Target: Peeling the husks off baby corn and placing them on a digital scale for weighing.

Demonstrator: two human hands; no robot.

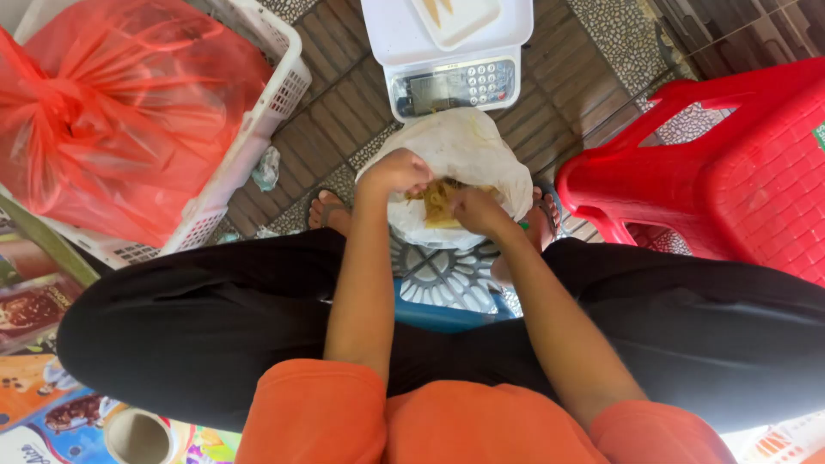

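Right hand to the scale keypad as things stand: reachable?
Probably yes. The right hand is in the mouth of the white bag, and the scale sits just beyond the bag on the floor. Only the bag lies between; the hand would have to lift over it and let go of the yellow contents.

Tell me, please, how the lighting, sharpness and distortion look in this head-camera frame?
Head view: soft, even daylight with no hard shadows; slight glare on the red plastic bag and the scale; wide-angle bending at the edges; both hands at the white bag are reasonably sharp.
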